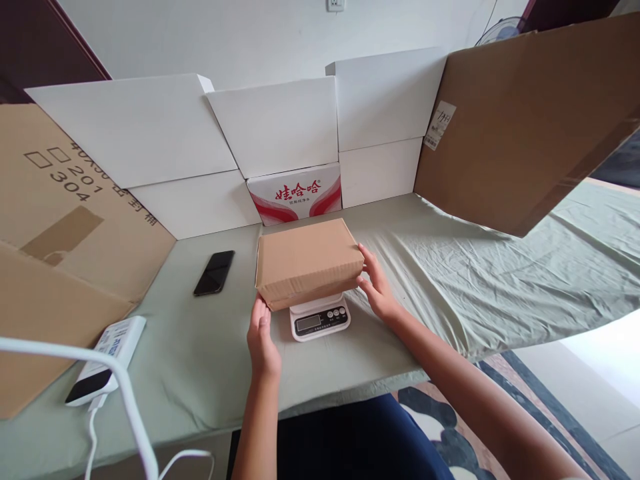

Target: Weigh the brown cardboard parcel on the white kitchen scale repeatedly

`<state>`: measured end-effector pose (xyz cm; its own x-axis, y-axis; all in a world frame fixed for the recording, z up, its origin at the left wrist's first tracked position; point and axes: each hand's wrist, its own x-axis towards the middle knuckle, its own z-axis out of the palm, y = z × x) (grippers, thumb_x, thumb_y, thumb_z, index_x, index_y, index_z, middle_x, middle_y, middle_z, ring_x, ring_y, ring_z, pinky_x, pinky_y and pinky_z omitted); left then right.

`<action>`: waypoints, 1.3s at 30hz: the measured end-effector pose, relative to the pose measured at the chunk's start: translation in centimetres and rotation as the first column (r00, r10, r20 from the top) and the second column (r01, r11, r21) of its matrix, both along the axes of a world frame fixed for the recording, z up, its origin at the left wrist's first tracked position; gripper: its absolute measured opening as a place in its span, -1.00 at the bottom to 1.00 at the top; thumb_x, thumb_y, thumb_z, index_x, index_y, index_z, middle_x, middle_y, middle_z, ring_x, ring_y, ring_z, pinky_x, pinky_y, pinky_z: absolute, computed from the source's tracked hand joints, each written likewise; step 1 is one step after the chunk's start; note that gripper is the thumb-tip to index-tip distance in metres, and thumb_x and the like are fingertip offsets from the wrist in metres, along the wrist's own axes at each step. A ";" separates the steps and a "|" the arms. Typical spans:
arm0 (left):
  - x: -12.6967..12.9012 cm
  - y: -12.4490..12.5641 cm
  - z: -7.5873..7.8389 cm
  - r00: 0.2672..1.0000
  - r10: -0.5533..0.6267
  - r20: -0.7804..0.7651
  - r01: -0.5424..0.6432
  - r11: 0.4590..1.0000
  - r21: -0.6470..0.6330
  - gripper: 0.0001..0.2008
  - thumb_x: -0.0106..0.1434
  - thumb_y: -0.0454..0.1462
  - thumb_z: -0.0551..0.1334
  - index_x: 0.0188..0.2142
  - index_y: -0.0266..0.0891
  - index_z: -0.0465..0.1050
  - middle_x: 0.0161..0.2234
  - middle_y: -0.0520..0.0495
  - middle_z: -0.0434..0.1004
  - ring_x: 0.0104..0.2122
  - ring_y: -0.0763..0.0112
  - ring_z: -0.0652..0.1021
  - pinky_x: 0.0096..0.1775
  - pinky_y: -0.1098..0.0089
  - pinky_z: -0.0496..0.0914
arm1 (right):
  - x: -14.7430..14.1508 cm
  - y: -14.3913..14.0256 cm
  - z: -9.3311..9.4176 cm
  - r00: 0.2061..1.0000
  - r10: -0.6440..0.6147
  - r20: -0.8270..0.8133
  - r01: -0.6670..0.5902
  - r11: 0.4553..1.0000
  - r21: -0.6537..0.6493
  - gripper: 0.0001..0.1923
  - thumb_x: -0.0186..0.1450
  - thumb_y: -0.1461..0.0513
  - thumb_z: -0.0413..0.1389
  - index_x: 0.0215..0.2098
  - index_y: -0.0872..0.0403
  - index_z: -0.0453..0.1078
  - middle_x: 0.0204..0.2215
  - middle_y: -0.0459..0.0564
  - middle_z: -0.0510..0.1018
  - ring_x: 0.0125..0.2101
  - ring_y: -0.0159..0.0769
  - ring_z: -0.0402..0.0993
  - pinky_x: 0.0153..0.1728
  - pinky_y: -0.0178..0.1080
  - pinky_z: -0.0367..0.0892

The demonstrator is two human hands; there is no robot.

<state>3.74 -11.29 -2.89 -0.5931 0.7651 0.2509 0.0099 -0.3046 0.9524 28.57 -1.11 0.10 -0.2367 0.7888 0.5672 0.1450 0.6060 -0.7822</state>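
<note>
A brown cardboard box [310, 257] sits on or just over a small white digital kitchen scale [321, 324], hiding the scale's weighing plate. The scale's display and buttons face me; no reading can be made out. At the box's near left corner, my left hand [263, 339] grips its lower edge, fingers partly hidden beneath. My right hand [376, 285] holds the right end, with fingers and thumb against that side. Left of the box, a black smartphone [214, 273] lies flat on the green cloth.
White boxes [280, 127] and a red-printed carton [295, 193] line the back. Large cardboard boxes flank the left [75, 200] and right [525, 120]. A white power bank [107, 360] with a cable lies at left, behind a white curved tube [123, 380]. Green cloth [210, 373] covers the table.
</note>
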 end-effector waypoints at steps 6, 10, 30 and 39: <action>0.0 0.0 0.1 1.000 -0.017 -0.015 0.017 1.000 0.001 -0.28 0.35 0.09 0.14 0.35 -0.29 0.30 0.33 -0.34 0.34 0.37 0.01 0.29 0.36 0.07 0.14 | -0.1 0.1 -0.2 1.000 0.014 0.002 -0.014 1.000 -0.006 -0.30 0.46 -0.12 -0.02 0.48 -0.18 -0.03 0.38 0.08 0.22 0.28 0.03 0.25 0.14 0.03 0.39; 0.1 0.0 0.2 0.999 -0.020 -0.030 0.020 1.000 -0.002 -0.29 0.36 0.09 0.13 0.35 -0.28 0.30 0.33 -0.33 0.35 0.37 0.04 0.29 0.36 0.11 0.16 | -0.1 0.2 -0.3 1.000 0.017 0.001 -0.017 1.000 -0.008 -0.29 0.46 -0.13 -0.02 0.48 -0.18 -0.04 0.40 0.07 0.21 0.30 0.03 0.24 0.15 0.03 0.39; -2.2 3.1 4.0 0.989 -0.097 -0.108 0.104 0.993 0.056 -0.38 0.37 0.08 0.15 0.30 -0.17 0.35 0.31 -0.25 0.38 0.36 0.07 0.32 0.35 0.11 0.17 | -2.0 1.8 2.8 0.988 0.065 -0.139 -0.071 0.997 -0.038 -0.18 0.44 -0.12 0.02 0.51 -0.19 -0.24 0.49 0.02 0.02 0.44 0.02 0.06 0.37 0.12 0.19; -4.7 13.9 2.7 0.970 -0.176 -0.169 0.174 0.984 -0.029 -0.48 0.33 0.08 0.18 0.11 -0.21 0.39 0.16 -0.28 0.47 0.25 0.06 0.41 0.27 0.06 0.26 | -5.8 10.9 0.9 0.967 0.037 -0.252 -0.071 0.990 -0.124 -0.14 0.33 -0.03 0.07 0.48 -0.06 -0.18 0.50 0.01 -0.04 0.46 -0.07 -0.04 0.44 0.06 0.00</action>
